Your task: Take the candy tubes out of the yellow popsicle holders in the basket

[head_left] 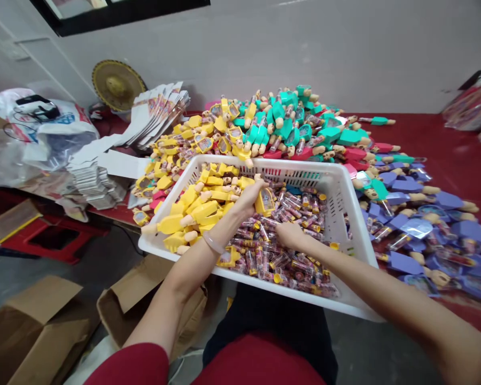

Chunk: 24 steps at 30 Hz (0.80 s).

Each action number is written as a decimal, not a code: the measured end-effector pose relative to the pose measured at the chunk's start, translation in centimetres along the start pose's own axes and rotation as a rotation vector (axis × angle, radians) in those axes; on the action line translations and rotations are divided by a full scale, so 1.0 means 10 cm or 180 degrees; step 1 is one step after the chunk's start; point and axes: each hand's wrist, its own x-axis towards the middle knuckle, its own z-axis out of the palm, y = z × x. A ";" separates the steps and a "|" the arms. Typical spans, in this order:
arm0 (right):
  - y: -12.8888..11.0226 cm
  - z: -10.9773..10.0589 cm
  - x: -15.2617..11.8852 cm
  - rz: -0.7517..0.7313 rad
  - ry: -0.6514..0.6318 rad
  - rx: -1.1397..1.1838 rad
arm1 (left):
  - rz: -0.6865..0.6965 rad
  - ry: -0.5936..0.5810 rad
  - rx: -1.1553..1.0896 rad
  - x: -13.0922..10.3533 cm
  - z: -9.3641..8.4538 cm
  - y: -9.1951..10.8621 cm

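Observation:
My left hand (251,199) is closed around a yellow doll-shaped plastic toy (265,202) with a flesh-coloured head and a flat, see-through front. Just to its right, my right hand (289,235) has its fingers curled at the end of a small clear tube (269,221) pointing toward the toy. Both hands are over a white plastic basket (358,235) with slotted walls. Loose clear tubes with yellow caps (280,262) fill its middle and right. On its left side lies a heap of yellow doll-shaped toys (202,208).
Behind the basket, yellow and green toys (284,125) are piled on a red table (444,144). Purple ones (444,230) spread to the right. Stacked printed cards (156,115) and plastic bags (64,133) sit left. Open cardboard boxes (144,289) and a red stool (52,232) stand below.

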 end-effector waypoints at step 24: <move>-0.24 -0.09 0.37 0.0283 0.0529 -0.0018 | 0.0247 0.0250 -0.0973 0.13 -0.12 0.01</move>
